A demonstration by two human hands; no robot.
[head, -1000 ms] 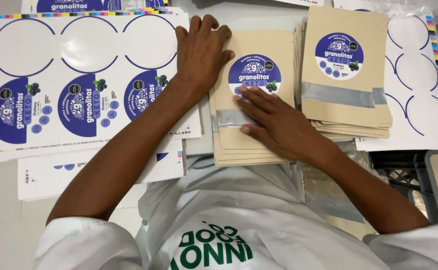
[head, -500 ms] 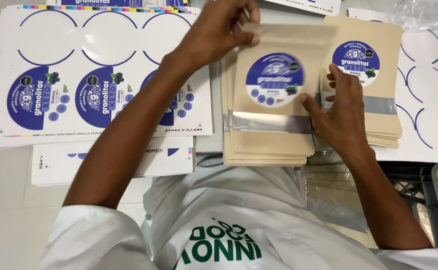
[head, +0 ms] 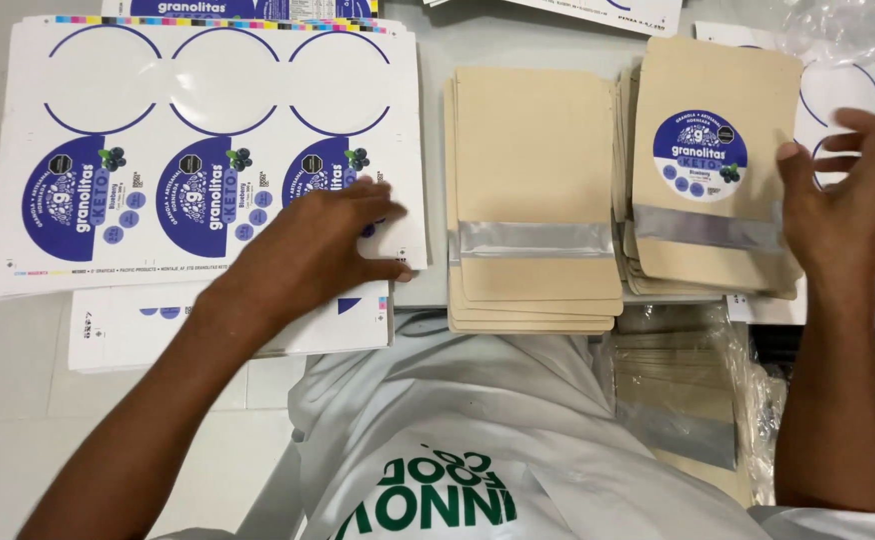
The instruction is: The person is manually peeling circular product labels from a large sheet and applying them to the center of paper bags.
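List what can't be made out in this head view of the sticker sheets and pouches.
- Sticker under the left hand: the hand covers part of the third round label on the sticker sheet.
- Lower sheets: hidden by the top sheet.
- Bagged pouches: blurred by clear plastic.
- Sheet at right: cut by the frame edge, partly behind the right hand.
- How many pouches are in the plain pouch stack: edges too fine to tell.

Pale grey tabletop with sheets and pouches
Lying on it: a sticker sheet stack at left, a plain tan pouch pile in the middle, a labelled pouch pile just beside it
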